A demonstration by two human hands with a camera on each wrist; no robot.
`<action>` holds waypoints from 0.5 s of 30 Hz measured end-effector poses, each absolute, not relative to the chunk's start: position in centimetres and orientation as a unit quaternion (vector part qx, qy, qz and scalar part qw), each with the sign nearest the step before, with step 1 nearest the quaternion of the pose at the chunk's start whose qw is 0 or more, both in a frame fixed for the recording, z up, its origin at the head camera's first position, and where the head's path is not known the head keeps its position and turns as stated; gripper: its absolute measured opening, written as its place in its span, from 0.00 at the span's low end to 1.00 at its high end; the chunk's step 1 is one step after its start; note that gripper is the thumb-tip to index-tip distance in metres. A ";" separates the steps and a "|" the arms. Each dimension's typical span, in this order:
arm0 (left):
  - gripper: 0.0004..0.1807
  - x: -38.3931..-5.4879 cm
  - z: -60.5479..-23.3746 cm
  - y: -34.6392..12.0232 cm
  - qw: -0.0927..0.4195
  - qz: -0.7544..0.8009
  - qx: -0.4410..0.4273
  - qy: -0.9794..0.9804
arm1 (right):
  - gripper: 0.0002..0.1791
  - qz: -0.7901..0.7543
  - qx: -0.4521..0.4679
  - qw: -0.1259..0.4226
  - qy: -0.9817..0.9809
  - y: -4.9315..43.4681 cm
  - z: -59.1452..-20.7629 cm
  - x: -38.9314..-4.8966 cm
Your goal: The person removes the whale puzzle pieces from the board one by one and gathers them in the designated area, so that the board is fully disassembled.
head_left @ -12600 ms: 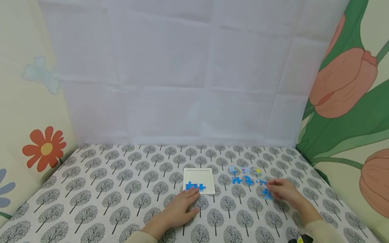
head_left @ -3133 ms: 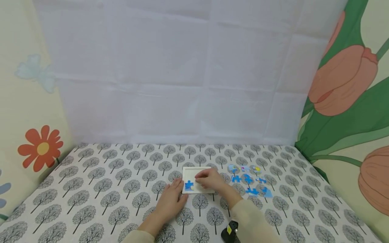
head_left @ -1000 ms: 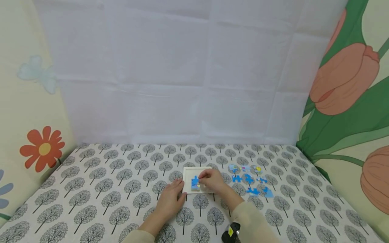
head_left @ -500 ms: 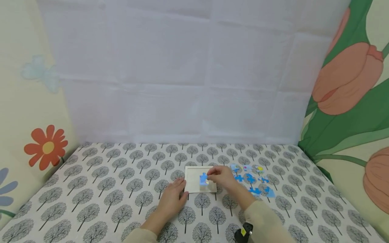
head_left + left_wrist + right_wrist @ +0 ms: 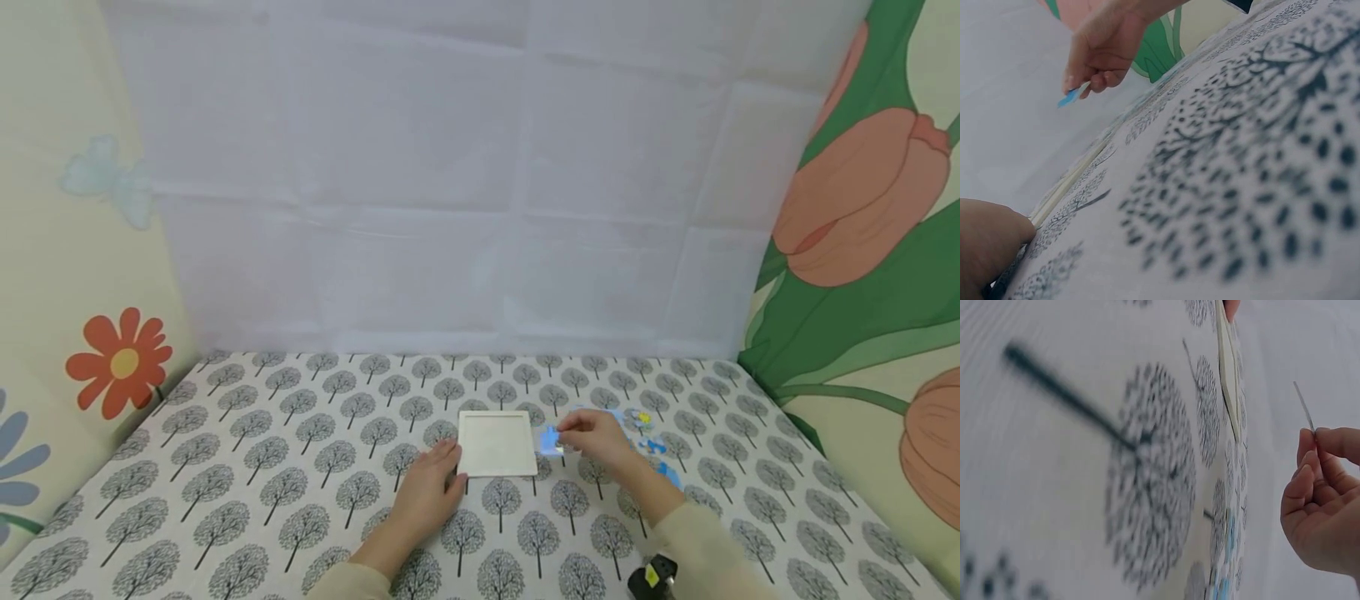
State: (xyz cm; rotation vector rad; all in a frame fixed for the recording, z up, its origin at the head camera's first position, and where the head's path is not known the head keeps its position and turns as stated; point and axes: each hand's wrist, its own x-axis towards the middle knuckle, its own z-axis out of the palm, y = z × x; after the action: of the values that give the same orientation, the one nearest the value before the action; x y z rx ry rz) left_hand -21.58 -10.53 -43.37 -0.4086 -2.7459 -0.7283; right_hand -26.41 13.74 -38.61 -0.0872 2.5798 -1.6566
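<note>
My right hand (image 5: 600, 437) pinches a blue puzzle piece (image 5: 551, 442) between thumb and fingers, just right of the white puzzle tray (image 5: 497, 446). In the right wrist view that puzzle piece (image 5: 1302, 403) appears edge-on as a thin strip, held above the cloth. The left wrist view also shows the puzzle piece (image 5: 1069, 98) raised in the right hand (image 5: 1104, 50). My left hand (image 5: 427, 493) lies with fingers extended, its fingertips at the tray's left edge. No pieces sit inside the tray.
More puzzle pieces (image 5: 667, 473) lie on the tree-patterned cloth (image 5: 300, 500) to the right, partly hidden behind the right hand and forearm. One bears a yellow patch (image 5: 643, 418). A white sheet (image 5: 420, 183) hangs behind the table.
Two pieces lay in the tray at first, then one. The right hand has picked up that last piece and carried it right, out past the tray's edge. The left hand stays by the tray.
</note>
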 end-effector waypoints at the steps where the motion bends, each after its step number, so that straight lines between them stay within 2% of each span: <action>1: 0.23 -21.6 -43.4 -10.5 0.136 -0.251 -0.141 -0.948 | 0.03 -0.537 -0.023 0.037 0.842 14.1 -38.6 -26.4; 15: 0.24 -21.5 -43.4 -10.4 0.131 -0.250 -0.139 -0.949 | 0.04 -0.560 -0.043 0.074 0.824 17.6 -39.4 -25.4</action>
State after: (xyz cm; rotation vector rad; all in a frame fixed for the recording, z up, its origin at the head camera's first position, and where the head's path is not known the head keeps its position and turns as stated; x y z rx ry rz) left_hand -21.55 -10.41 -43.37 -0.4042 -2.7568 -0.7250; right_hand -25.42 17.57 -39.43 -0.1296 2.4738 -1.6797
